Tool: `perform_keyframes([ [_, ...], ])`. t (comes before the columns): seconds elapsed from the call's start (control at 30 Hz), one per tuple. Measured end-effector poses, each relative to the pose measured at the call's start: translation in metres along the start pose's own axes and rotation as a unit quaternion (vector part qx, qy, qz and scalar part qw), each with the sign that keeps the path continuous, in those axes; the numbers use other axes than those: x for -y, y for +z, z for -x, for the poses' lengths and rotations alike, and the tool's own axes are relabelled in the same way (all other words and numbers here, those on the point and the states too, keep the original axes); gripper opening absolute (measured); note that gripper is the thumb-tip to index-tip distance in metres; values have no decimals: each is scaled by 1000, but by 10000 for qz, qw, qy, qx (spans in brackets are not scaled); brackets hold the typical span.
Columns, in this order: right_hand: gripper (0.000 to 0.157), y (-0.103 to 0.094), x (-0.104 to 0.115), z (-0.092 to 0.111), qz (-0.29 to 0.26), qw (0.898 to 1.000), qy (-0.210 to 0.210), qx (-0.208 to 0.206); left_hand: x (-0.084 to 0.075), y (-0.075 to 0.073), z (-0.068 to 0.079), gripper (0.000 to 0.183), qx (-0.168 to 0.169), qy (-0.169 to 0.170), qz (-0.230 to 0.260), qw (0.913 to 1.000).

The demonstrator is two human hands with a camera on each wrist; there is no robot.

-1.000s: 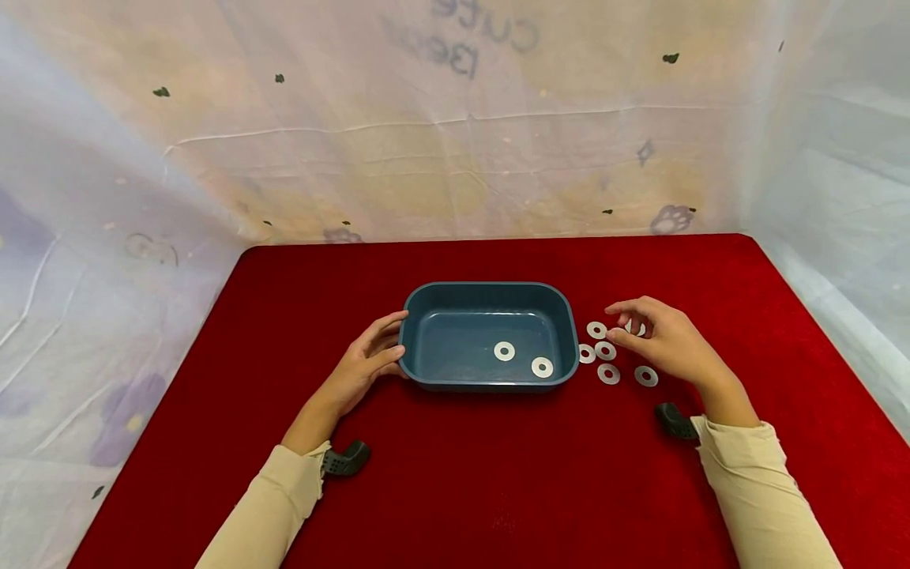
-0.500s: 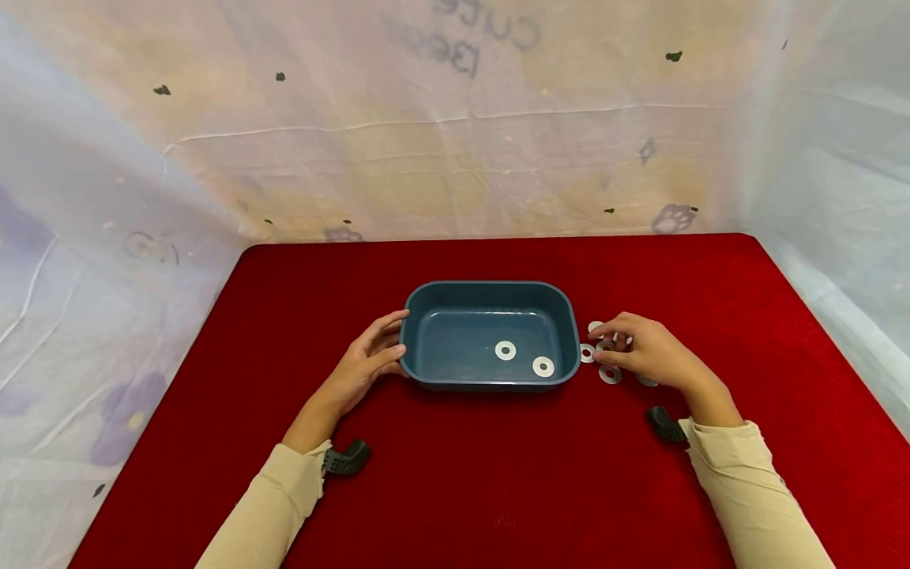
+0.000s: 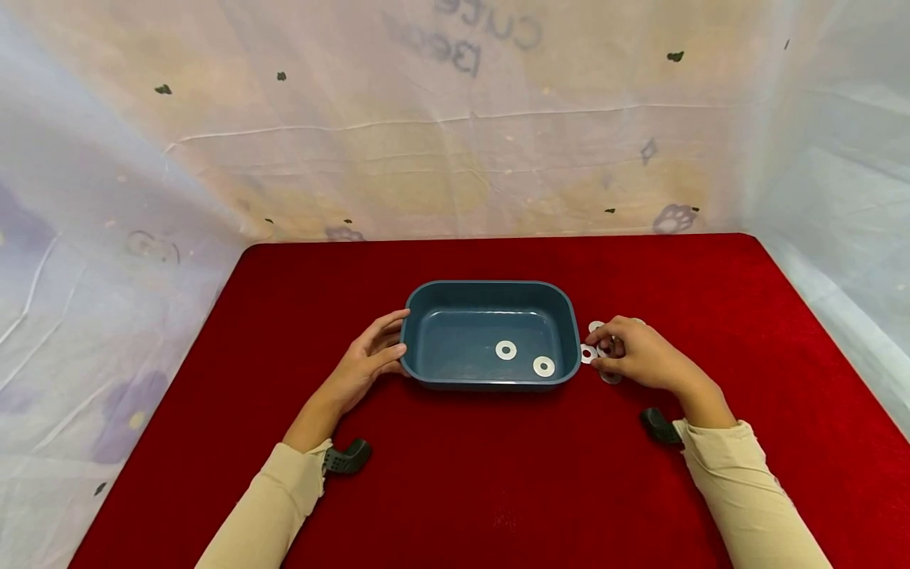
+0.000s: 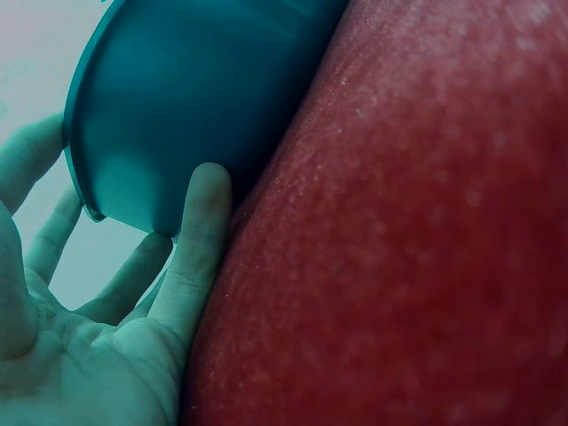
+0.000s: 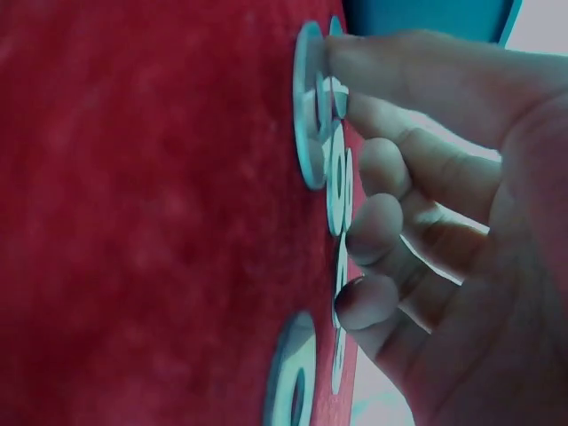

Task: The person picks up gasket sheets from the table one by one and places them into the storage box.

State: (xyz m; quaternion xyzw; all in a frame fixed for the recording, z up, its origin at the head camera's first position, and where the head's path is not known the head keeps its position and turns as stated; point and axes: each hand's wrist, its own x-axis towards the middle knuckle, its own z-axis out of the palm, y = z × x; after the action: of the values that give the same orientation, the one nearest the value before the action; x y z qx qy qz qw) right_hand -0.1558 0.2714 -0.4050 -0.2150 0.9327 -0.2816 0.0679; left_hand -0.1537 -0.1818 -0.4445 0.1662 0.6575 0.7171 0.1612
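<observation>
A blue rectangular bin (image 3: 455, 336) sits on the red cloth with two flat silver washers inside, one near the middle (image 3: 499, 350) and one by the front right corner (image 3: 537, 367). My left hand (image 3: 362, 356) touches the bin's left end, its fingers extended along the wall and rim in the left wrist view. On the right, my right hand (image 3: 640, 356) is low over several loose washers. Its thumb and index fingertips stand apart on either side of a washer (image 3: 588, 361) lying against the bin's right end. The other right fingers (image 5: 377, 226) are bent.
More washers (image 5: 335, 200) lie under and around the right hand, partly hidden by it; one (image 5: 282, 382) lies closer to that wrist. A red cloth (image 3: 469, 482) covers the table. Pale printed curtains (image 3: 426, 158) stand along the back and both sides.
My right hand has moved left across the loose washers, its fingertips now at the washer beside the bin. The left hand and bin have stayed in place.
</observation>
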Motion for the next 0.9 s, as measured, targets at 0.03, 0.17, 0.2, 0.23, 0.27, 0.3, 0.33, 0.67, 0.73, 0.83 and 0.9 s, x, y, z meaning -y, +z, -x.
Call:
perform_keyframes([
  [0.03, 19, 0, 0, 0, -75, 10000, -13, 20, 0, 0, 0, 57, -2, -3, 4, 10000],
  [0.17, 20, 2, 1, 0, -105, 9999, -93, 71, -1, 1, 0, 57, 2, -8, 11, 10000],
  [0.2, 21, 2, 1, 0, -46, 9999, -101, 70, -1, 1, 0, 58, 1, -11, 12, 10000],
  [0.23, 22, 2, 1, 0, 47, 9999, -136, 46, -1, 1, 0, 58, 4, -11, 13, 10000],
  [0.27, 23, 1, 1, 1, 133, 9998, -165, 28, -2, 1, 0, 58, 8, -12, 12, 10000],
  [0.3, 24, 1, 1, 1, 196, 9996, -183, 13, -2, 2, 0, 58, 13, -12, 8, 10000],
  [0.33, 24, 1, 1, 1, 240, 9995, -194, 0, -2, 2, 0, 58, 15, -18, 4, 10000],
  [0.67, 23, 3, 1, 0, -31, 9998, -172, 49, -2, 1, 0, 57, 6, -16, -28, 10000],
  [0.73, 25, 3, 1, -1, -99, 9998, -83, 128, -2, 1, 0, 57, 4, -15, -22, 10000],
  [0.83, 27, 2, 1, -2, -163, 9996, -18, 210, -2, 1, 1, 58, -9, -28, -18, 10000],
  [0.9, 29, 1, 1, -1, -145, 9997, -60, 210, -3, 1, 1, 58, -17, -35, -14, 10000],
])
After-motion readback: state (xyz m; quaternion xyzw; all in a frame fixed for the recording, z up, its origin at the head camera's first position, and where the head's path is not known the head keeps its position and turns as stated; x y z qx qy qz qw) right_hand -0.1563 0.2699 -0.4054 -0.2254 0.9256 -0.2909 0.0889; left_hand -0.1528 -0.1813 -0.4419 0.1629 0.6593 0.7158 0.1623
